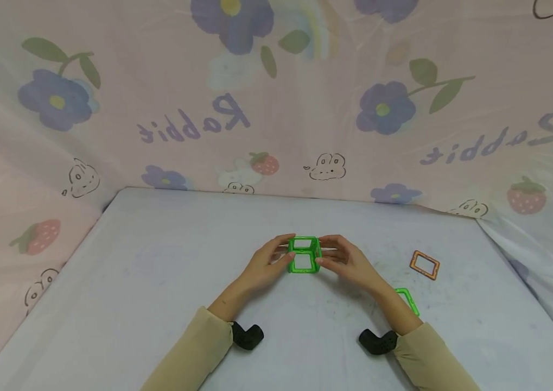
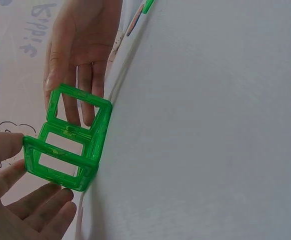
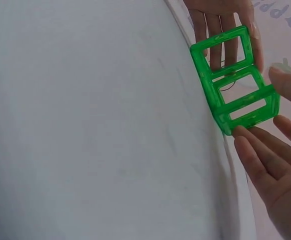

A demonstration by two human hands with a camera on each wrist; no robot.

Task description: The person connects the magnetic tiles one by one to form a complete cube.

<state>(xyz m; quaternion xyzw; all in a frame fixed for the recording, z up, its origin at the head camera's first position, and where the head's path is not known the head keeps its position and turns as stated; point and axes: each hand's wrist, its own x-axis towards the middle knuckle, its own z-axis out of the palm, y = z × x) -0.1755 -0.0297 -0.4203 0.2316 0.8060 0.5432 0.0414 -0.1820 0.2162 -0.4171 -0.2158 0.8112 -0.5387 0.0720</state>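
A box-like shape of translucent green magnetic tile frames (image 1: 304, 270) sits between both hands near the table's middle. My left hand (image 1: 264, 266) pinches its left side, thumb on the near edge and fingers behind. From the other side, my right hand (image 1: 354, 266) holds it between thumb and fingers. In the left wrist view, the left thumb (image 2: 5, 146) meets a corner of the green frame. The right wrist view has the right thumb (image 3: 290, 85) at a frame corner, with fingertips along the lower edge. The tile windows are see-through.
On the right of the white table (image 1: 159, 282) lies an orange rectangular tile frame (image 1: 427, 257). Another green tile (image 1: 411, 302) is partly hidden by the right forearm. Black wrist devices (image 1: 248, 336) extend from the sleeves. A printed curtain (image 1: 286, 125) hangs behind the table.
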